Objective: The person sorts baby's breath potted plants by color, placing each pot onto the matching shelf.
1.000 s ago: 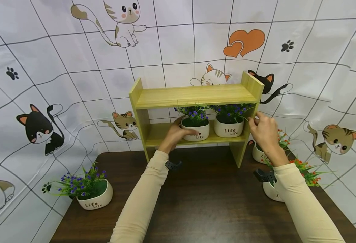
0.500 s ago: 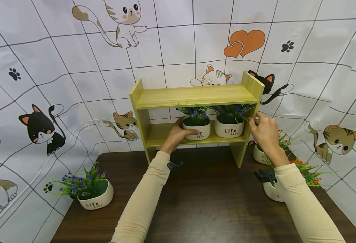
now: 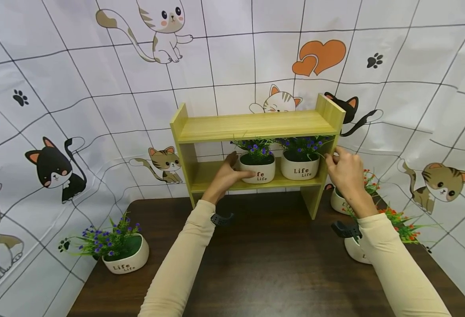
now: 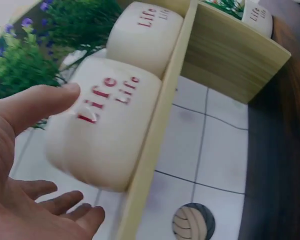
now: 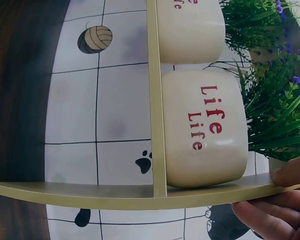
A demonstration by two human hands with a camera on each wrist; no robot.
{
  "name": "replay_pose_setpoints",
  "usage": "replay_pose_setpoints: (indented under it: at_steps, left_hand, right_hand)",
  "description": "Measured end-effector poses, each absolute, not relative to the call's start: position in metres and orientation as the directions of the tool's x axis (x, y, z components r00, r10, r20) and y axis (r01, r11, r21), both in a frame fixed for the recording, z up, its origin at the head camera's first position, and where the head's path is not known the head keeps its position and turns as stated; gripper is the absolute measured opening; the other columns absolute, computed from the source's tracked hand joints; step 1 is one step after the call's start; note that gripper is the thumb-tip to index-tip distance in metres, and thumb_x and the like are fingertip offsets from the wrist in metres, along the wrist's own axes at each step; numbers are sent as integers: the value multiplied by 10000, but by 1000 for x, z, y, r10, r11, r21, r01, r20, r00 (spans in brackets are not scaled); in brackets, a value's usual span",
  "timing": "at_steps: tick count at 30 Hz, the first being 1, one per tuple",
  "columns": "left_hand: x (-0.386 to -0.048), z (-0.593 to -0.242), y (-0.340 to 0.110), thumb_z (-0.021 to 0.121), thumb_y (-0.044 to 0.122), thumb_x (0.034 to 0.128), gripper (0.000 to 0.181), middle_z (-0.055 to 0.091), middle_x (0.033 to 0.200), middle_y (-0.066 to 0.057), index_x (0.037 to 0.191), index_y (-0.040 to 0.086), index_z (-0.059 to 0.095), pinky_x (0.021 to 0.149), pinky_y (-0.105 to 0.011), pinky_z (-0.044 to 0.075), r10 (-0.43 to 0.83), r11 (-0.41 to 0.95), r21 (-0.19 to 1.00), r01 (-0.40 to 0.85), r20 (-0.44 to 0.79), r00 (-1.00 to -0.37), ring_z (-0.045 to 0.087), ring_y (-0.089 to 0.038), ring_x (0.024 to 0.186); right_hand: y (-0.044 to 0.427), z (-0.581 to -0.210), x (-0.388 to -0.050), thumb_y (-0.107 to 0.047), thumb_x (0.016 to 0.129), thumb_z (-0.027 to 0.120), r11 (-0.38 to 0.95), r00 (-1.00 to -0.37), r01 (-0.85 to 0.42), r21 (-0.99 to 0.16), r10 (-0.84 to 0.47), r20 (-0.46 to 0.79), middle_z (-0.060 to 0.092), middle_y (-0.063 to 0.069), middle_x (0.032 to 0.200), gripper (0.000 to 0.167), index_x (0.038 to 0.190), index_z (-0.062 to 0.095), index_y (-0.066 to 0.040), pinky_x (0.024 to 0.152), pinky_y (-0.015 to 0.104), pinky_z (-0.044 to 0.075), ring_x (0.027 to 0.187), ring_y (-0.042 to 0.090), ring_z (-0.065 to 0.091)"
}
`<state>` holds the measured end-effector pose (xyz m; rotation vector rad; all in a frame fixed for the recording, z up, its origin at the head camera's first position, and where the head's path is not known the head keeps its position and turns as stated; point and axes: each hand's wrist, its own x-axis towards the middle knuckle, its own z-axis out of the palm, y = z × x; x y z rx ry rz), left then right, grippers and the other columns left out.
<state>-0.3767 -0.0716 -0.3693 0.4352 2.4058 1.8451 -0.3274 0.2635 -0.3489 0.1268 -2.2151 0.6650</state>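
Observation:
A light wooden shelf (image 3: 256, 125) stands on the table. On its middle board are two white flowerpots with "Life" lettering and purple flowers: the left flowerpot (image 3: 261, 172) and the right flowerpot (image 3: 300, 168). My left hand (image 3: 224, 177) is at the left flowerpot's left side. In the left wrist view its thumb (image 4: 45, 102) lies at the pot's front, while the fingers (image 4: 72, 207) are spread apart from it. My right hand (image 3: 347, 169) grips the shelf's right side panel, thumb inside and fingers (image 5: 270, 212) outside.
A third purple-flowered pot (image 3: 127, 257) stands at the left on the dark table (image 3: 256, 273). Two pots with orange-red flowers, a rear pot (image 3: 338, 201) and a front pot (image 3: 355, 251), stand at the right. A cat-print wall covering (image 3: 228, 57) lies behind the shelf.
My left hand has loosened from the left flowerpot and drawn slightly to the left. That pot sits a touch farther right than before. The right hand stays in place.

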Motion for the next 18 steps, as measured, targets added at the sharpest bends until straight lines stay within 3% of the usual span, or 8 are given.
replay_pose_setpoints:
  at_steps: [14,18]
  left_hand:
    - [-317,-354,-126,744,189,1013,612,642,1465,-169,1566,110,495,1153,-568,473,220,249,922,296,244,-945,579,-350,1403]
    - [-296,-363,-151,710,185,1041,492,700,1378,-170,1502,102,561,1113,-493,518,231,248,917,311,256,-939,663,-281,1287]
  right_hand:
    - [264,-349,-327,-67,1000,657,862,-656,-300,-409,125,744,746,320,923,225,1087,735,126,703,686,547,835,596,712]
    - [264,-349,-328,-66,999,658,863,-655,-300,-406,123,745,751,310,903,216,1078,736,119,701,685,544,826,598,711]
